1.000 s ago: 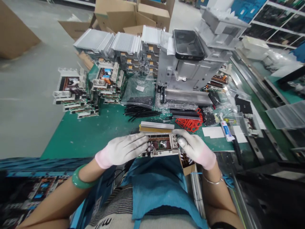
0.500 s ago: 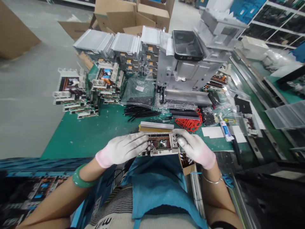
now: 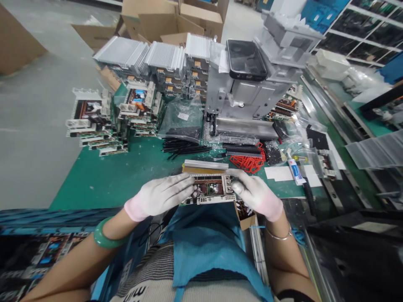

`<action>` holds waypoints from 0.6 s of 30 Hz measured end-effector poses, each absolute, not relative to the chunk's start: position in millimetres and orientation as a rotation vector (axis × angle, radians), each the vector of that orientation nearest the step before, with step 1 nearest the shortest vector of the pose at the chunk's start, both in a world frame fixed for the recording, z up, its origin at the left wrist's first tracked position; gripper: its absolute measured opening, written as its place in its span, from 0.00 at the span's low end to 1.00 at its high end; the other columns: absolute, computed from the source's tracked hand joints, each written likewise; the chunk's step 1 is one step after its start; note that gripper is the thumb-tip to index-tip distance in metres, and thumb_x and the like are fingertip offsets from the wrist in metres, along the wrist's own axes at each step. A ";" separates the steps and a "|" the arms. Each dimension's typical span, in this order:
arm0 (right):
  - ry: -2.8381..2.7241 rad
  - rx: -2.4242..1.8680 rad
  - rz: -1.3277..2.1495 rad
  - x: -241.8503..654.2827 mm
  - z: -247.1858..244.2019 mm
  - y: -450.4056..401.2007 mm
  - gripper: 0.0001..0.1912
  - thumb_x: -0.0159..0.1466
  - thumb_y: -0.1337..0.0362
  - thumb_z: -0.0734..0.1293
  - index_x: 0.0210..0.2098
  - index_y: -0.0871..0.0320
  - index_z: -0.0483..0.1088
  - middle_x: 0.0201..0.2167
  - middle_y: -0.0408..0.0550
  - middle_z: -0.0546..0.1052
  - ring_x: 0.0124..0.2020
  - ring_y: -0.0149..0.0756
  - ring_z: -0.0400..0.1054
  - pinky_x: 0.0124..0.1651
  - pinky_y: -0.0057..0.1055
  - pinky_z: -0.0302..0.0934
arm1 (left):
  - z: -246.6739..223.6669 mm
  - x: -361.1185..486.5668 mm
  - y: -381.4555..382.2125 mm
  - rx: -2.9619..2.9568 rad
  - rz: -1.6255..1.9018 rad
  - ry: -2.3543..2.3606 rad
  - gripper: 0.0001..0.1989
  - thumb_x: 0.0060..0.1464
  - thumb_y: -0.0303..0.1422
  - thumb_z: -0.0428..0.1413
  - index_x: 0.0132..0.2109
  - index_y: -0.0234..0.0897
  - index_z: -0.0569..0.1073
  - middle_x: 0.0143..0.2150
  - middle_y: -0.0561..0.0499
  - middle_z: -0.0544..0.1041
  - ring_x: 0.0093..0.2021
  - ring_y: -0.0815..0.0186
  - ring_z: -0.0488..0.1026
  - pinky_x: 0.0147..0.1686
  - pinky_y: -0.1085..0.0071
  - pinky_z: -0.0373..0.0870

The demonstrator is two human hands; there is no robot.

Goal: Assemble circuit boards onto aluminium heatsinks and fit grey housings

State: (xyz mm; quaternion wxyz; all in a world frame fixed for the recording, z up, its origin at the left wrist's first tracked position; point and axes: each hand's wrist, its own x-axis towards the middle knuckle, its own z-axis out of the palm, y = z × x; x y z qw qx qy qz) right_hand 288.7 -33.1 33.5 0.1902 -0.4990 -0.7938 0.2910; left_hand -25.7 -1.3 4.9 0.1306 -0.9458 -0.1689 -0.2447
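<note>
A circuit board [image 3: 212,188] with a pale connector frame and dark components lies at the green table's front edge, between my two gloved hands. My left hand [image 3: 166,193] is on its left end, with long, close fingers laid over the board and the thumb hidden. At the right end, my right hand [image 3: 252,191] grips the board near its round terminals, index finger along the far edge and thumb bent inward. Just behind the board is a ribbed aluminium heat sink [image 3: 206,164] with a tan strip along its near side.
Stacked circuit boards [image 3: 91,113] stand at left, with finned heat sinks [image 3: 122,54] behind. A phone [image 3: 246,58] rests on grey metal housings. Black strips [image 3: 182,147], red plastic loops [image 3: 248,163] and a white-blue tube [image 3: 296,171] lie beyond my hands. A small carton [image 3: 247,221] is below my right hand.
</note>
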 end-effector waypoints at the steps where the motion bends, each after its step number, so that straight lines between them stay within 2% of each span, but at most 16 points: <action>1: -2.238 -1.412 0.809 288.4 33.1 -33.0 0.24 0.72 0.49 0.53 0.58 0.58 0.64 0.35 0.46 0.80 0.30 0.35 0.75 0.36 0.32 0.67 | 5.1 -25.6 -1.4 -2.746 -0.710 -0.493 0.20 0.61 0.19 0.46 0.57 0.36 0.69 0.52 0.46 0.78 0.57 0.63 0.72 0.54 0.69 0.73; 5: -2.276 -1.480 0.743 286.7 31.5 -32.9 0.28 0.69 0.44 0.55 0.58 0.56 0.64 0.38 0.49 0.80 0.36 0.40 0.76 0.38 0.35 0.68 | 6.6 -24.2 -2.1 -2.722 -0.701 -0.490 0.19 0.61 0.19 0.45 0.54 0.34 0.71 0.50 0.45 0.79 0.55 0.62 0.74 0.52 0.69 0.74; 9: -2.311 -1.533 0.688 284.7 31.8 -33.1 0.27 0.68 0.45 0.59 0.57 0.56 0.65 0.34 0.47 0.80 0.33 0.42 0.77 0.38 0.36 0.69 | 7.0 -23.2 -2.8 -2.706 -0.700 -0.485 0.17 0.61 0.19 0.45 0.52 0.32 0.72 0.49 0.44 0.80 0.53 0.61 0.75 0.49 0.69 0.75; 14: -2.312 -1.535 0.649 282.6 32.4 -33.0 0.25 0.66 0.48 0.62 0.56 0.55 0.65 0.39 0.48 0.80 0.38 0.46 0.77 0.40 0.38 0.70 | 5.8 -24.2 -3.2 -2.728 -0.689 -0.486 0.16 0.62 0.21 0.46 0.52 0.33 0.71 0.50 0.44 0.79 0.56 0.62 0.73 0.52 0.69 0.74; 18: -2.323 -1.546 0.619 281.7 31.3 -32.6 0.27 0.64 0.46 0.66 0.56 0.56 0.65 0.35 0.47 0.80 0.34 0.45 0.77 0.37 0.38 0.70 | 6.5 -24.5 -3.2 -2.727 -0.688 -0.483 0.16 0.62 0.21 0.46 0.52 0.33 0.71 0.51 0.44 0.79 0.57 0.61 0.72 0.52 0.69 0.74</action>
